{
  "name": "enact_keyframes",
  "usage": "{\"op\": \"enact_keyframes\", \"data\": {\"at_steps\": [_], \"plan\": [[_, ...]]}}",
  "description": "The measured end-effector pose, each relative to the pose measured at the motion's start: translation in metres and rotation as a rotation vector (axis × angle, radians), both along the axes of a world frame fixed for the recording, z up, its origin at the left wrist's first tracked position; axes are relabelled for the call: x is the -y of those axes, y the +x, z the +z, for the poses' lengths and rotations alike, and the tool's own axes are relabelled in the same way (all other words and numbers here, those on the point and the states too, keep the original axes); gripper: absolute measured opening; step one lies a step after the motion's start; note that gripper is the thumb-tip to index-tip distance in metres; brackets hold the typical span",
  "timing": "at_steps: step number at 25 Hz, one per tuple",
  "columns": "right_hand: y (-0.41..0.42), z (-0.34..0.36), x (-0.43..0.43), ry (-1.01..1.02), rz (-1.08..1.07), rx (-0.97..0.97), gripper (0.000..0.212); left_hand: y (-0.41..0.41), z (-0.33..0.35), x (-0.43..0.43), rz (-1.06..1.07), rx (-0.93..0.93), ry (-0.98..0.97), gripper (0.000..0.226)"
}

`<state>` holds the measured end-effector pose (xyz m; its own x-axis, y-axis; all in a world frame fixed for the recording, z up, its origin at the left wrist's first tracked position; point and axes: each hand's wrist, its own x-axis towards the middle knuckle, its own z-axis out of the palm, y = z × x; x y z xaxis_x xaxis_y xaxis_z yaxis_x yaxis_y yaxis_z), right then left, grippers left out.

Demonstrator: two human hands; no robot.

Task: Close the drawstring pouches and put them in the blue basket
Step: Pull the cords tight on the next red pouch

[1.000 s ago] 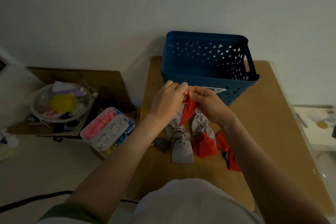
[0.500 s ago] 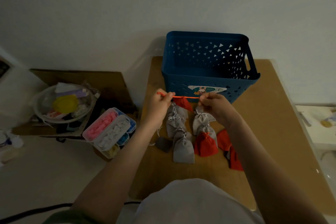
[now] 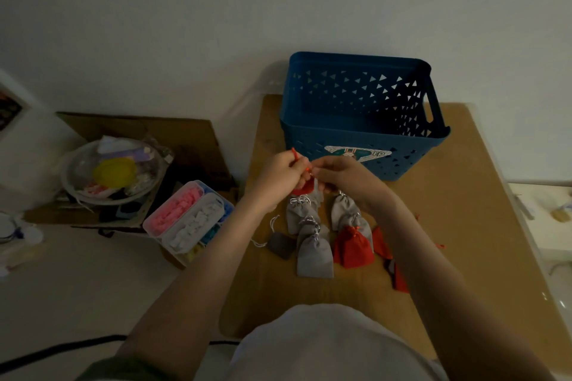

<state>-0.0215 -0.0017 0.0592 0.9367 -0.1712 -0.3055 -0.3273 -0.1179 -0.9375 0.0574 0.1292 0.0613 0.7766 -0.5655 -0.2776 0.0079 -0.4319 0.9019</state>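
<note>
My left hand (image 3: 278, 175) and my right hand (image 3: 343, 178) meet just in front of the blue basket (image 3: 362, 145), pinching the orange drawstring of a small red pouch (image 3: 305, 187) that hangs between them. One string end sticks up above my left fingers. On the brown board (image 3: 464, 226) below lie several grey pouches (image 3: 314, 254), a closed red pouch (image 3: 353, 247), more red pouches (image 3: 382, 243) under my right forearm, and a dark grey one (image 3: 281, 246). The basket looks empty inside.
Left of the board stands a clear compartment box (image 3: 188, 221) with pink and white pieces. Farther left a round clear bowl (image 3: 113, 172) of odds and ends sits on cardboard. A white ledge (image 3: 544, 204) lies at the right edge.
My hands had pulled the drawstring out wide to both sides; now they have come back together over the red pouch, still holding its string.
</note>
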Motion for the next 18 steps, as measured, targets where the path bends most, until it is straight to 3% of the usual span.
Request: {"op": "enact_keyframes", "data": {"at_steps": [3, 7, 12, 15, 18], "plan": [[0.001, -0.003, -0.004, 0.080, -0.020, 0.023, 0.010, -0.001, 0.005, 0.006, 0.003, 0.058, -0.026, 0.017], [-0.002, -0.003, 0.000, 0.129, 0.015, 0.067, 0.014, 0.004, 0.009, -0.001, 0.067, 0.158, -0.203, 0.009], [-0.002, -0.002, 0.003, 0.408, -0.064, 0.211, 0.016, 0.008, -0.008, -0.002, 0.157, 0.398, -0.229, 0.002], [0.001, -0.004, -0.002, 0.464, -0.123, 0.277, 0.015, -0.003, -0.009, 0.005, 0.151, 0.300, -0.271, 0.002], [0.001, -0.005, -0.004, 0.374, -0.154, 0.273, 0.017, -0.010, -0.011, 0.005, 0.138, 0.262, -0.232, 0.003]]}}
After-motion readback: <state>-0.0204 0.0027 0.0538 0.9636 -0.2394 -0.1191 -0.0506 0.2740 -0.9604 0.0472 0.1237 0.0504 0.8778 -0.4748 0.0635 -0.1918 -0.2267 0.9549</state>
